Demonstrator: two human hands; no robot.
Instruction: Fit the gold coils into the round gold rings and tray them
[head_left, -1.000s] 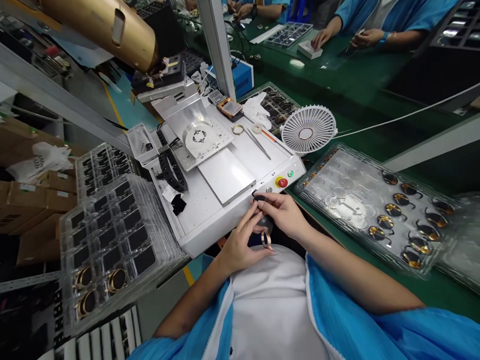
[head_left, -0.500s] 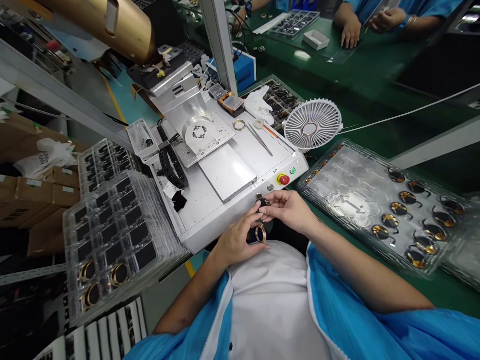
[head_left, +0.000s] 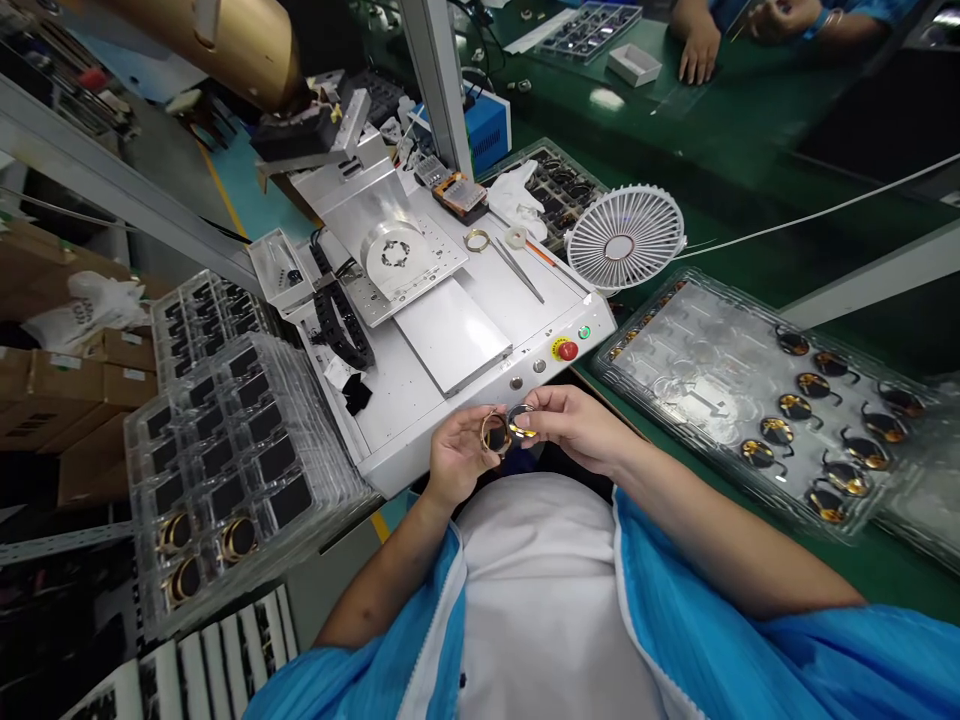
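My left hand [head_left: 459, 452] pinches a gold ring-shaped watch case [head_left: 486, 447] between thumb and fingers, its open face turned up toward me. Close beside it, my right hand [head_left: 574, 425] grips a round black watch display module [head_left: 519, 412] with orange-gold film on its underside. The two parts are side by side, nearly touching, in front of the white machine [head_left: 409, 450]; whether they meet I cannot tell. Similar modules with curled black tails sit in the clear plastic tray [head_left: 694, 400] to the right.
Stacked clear trays [head_left: 225, 470] stand at the left, several gold-rimmed watch pieces in the nearest corner. On the machine lie tweezers [head_left: 519, 270], a gold ring [head_left: 476, 240] and a red stop button [head_left: 568, 350]. A white fan [head_left: 626, 240] stands behind. A co-worker's hand [head_left: 697, 45] rests across the green table.
My left hand has raised the gold case from below to beside the module. My right hand has tilted the module, so its orange-gold underside now shows.
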